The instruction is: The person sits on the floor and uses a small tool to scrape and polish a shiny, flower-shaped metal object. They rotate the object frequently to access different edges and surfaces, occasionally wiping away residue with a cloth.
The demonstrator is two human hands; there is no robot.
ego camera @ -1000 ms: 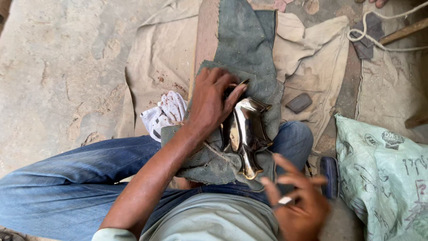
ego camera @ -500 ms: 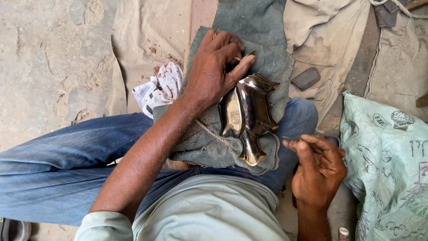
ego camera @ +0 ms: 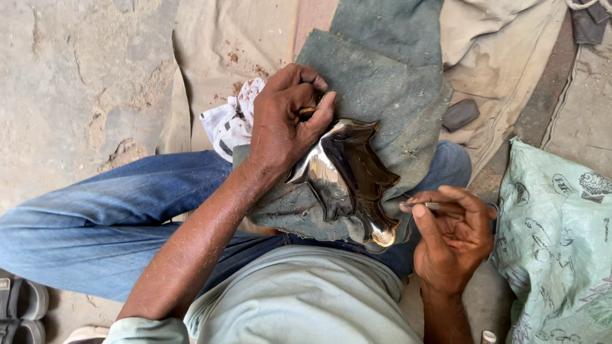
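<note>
A: What is the left hand (ego camera: 284,124) doing?

B: It is curled over the top edge of a shiny, dark metal piece (ego camera: 350,178), thumb and fingers pressing it down against a grey-green cloth (ego camera: 389,89) draped over the person's lap. The grip is closed on the piece's upper corner.

A: And where exactly does the piece lie?

B: On the cloth, over the right thigh in blue jeans (ego camera: 108,223). It is wavy-edged and polished, narrowing to a bright tip near the belly.

A: The right hand (ego camera: 454,239)?

B: Held just beside the piece's lower right edge, fingers pinched around a thin metal tool (ego camera: 428,206) whose tip points toward the piece. Whether the tip touches the metal, I cannot tell.

A: Anything else close by?

B: A crumpled white printed rag (ego camera: 226,124) sits just behind the left hand, on a beige sheet (ego camera: 210,51). A small dark block (ego camera: 460,114) lies beyond the cloth, and a pale green printed sack (ego camera: 561,236) rests to the right of the right hand. A sandal (ego camera: 19,306) shows at the lower left edge.
</note>
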